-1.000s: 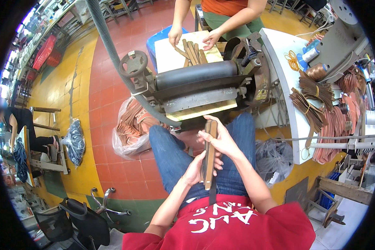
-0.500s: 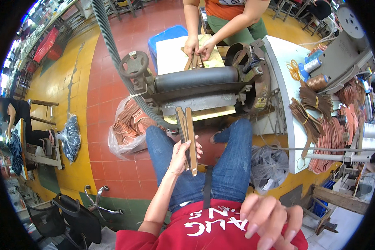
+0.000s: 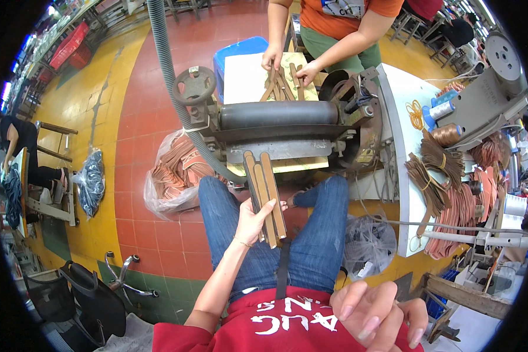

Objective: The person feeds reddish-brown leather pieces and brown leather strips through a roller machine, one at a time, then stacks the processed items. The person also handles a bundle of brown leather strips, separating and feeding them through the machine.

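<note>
My left hand grips a small bundle of long brown leather strips with rounded far ends, the thumb lying across them. They stand above my lap, their tips just short of the metal feed plate of a roller machine. Close to the camera at the lower right, my right hand is raised over my red shirt, fingers loosely bent and apart, holding nothing. Beyond the roller, a co-worker's two hands handle more brown strips on a pale board.
A grey hose hangs beside the machine's handwheel. On the left floor sits a plastic bag of reddish-brown pieces. The white table at right carries thread spools and bundled brown strips. A clear plastic bag lies below it.
The strips in my left hand have fanned apart, and my thumb has shifted across them. The co-worker's hands have moved apart, spreading strips on the board. My right hand stays raised.
</note>
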`<state>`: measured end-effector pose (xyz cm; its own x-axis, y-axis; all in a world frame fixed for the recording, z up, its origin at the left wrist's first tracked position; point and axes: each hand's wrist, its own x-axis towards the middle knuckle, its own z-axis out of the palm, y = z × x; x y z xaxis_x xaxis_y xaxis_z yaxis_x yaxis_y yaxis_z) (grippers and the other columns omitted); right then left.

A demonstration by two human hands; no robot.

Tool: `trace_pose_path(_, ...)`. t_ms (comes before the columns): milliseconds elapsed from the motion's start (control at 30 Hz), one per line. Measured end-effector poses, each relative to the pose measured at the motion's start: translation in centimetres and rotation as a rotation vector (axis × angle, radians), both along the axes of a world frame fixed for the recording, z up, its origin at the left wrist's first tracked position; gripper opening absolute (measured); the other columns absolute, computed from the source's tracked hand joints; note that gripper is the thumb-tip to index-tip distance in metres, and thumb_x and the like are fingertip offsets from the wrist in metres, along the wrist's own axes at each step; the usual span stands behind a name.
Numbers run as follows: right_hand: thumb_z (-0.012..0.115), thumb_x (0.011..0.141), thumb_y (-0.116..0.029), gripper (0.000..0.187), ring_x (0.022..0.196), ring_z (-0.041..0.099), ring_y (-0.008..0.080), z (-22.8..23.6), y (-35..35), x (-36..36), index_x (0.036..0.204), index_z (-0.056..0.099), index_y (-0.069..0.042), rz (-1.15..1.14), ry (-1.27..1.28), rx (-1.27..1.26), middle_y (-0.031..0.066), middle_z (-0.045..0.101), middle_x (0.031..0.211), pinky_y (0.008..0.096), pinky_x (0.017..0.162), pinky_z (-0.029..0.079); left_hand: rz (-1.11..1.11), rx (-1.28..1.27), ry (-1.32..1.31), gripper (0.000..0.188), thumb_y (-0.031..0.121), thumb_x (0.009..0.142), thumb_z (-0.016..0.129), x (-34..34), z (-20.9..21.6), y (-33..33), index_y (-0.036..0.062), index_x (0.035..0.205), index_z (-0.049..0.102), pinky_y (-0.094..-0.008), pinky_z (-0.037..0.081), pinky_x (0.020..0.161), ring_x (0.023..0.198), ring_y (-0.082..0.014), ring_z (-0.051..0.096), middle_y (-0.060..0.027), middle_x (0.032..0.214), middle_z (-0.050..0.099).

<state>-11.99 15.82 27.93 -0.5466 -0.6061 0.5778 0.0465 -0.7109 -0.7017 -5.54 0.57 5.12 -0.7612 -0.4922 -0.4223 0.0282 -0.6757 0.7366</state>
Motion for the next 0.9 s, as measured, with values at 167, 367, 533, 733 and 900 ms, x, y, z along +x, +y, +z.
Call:
trace_pose_path(167,0.052,0.091,-0.026,0.021,0.088,0.055,0.0218,-1.8,-0.5,-0.6,0.099,0.050,-0.007,0.017,0.019,-0.105,0.0074,0.064,0.090,0.0350,0.073,0.043,0.026,-0.024,-0.019,0.023,0.014,0.089,0.062,-0.1,0.2,0.2,-0.0022,0.104,0.058,-0.0277,0.055,0.071,0.083,-0.0164,0.066,-0.0117,0.093,0.067)
trace_pose_path(367,0.071,0.079,-0.015,0.037,0.098,0.059,0.0235,-14.6,-2.8,-3.8,0.110,0.060,-0.001,-0.428,0.457,1.016,0.0143,0.058,0.114,0.0309,0.079,0.048,0.050,-0.063,-0.044,0.021,0.016,0.088,0.065,-0.3,-1.1,0.3,-0.0006,0.100,0.061,-0.0245,0.052,0.067,0.075,-0.0093,0.062,-0.0048,0.088,0.066)
trace_pose_path(533,0.060,0.091,-0.018,0.024,0.063,0.057,0.0076,-23.4,-1.0,-2.6,0.101,0.063,0.004,0.019,-0.433,1.135,0.0042,0.066,0.079,0.0223,0.058,0.049,0.042,-0.063,-0.060,0.021,0.019,0.087,0.066,-1.5,-2.7,0.6,0.0006,0.095,0.061,-0.0231,0.050,0.064,0.071,-0.0067,0.059,-0.0024,0.084,0.065)
trace_pose_path(733,0.057,0.093,-0.019,0.022,0.052,0.049,0.0053,-26.5,-3.4,-6.4,0.091,0.065,0.001,-0.181,-0.402,1.124,-0.0008,0.058,0.066,0.0193,0.049,0.042,0.120,0.036,-0.018,0.030,0.021,0.093,0.055,-2.7,-4.2,-0.1,-0.0049,0.108,0.058,-0.0325,0.057,0.078,0.092,-0.0172,0.062,-0.0109,0.095,0.062)
trace_pose_path(900,0.058,0.092,-0.030,0.039,0.074,0.065,0.0134,-27.7,-8.4,-10.6,0.111,0.056,0.004,-0.273,-0.568,0.905,0.0078,0.064,0.087,0.0230,0.064,0.052,0.095,0.210,0.076,0.033,0.021,0.096,0.049,-0.3,-4.2,-1.2,-0.0068,0.113,0.054,-0.0343,0.057,0.080,0.095,-0.0224,0.063,-0.0128,0.094,0.061)
